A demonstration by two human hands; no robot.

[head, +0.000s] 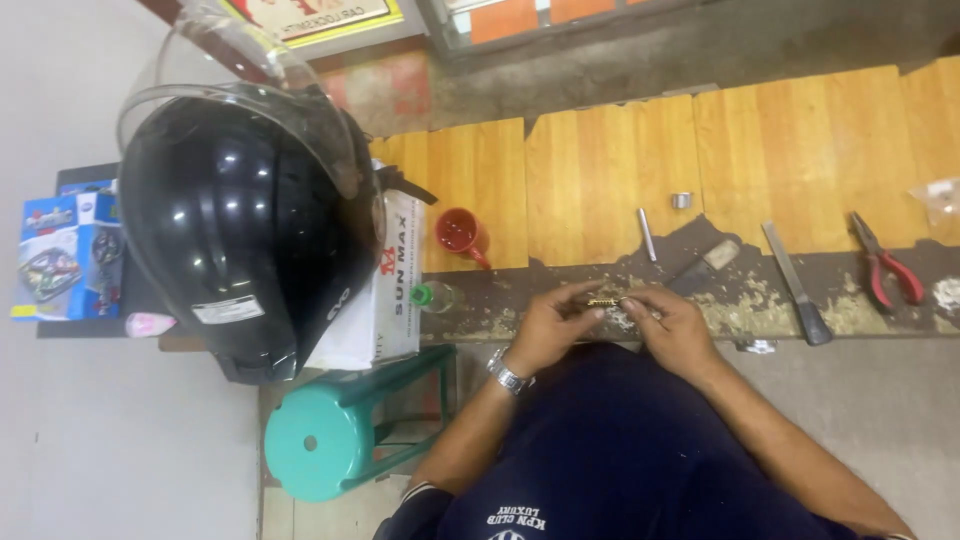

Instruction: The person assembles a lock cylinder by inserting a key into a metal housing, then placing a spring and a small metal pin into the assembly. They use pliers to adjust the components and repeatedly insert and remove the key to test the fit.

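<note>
Right of the black helmet (pixel 235 220), both hands meet: left hand (pixel 550 325) and right hand (pixel 672 325) fingers pinch together on a small brass cylinder (pixel 606 300), with red pliers (pixel 885 265) further right.

Silver wristwatch (pixel 507 375) on left wrist; dark navy, seemingly short-sleeved clothing.

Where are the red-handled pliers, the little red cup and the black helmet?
red-handled pliers (pixel 884 268), head view, on the red handles.
red cup (pixel 458 232), head view, on its rim.
black helmet (pixel 235 225), head view, on the glossy shell.
</note>
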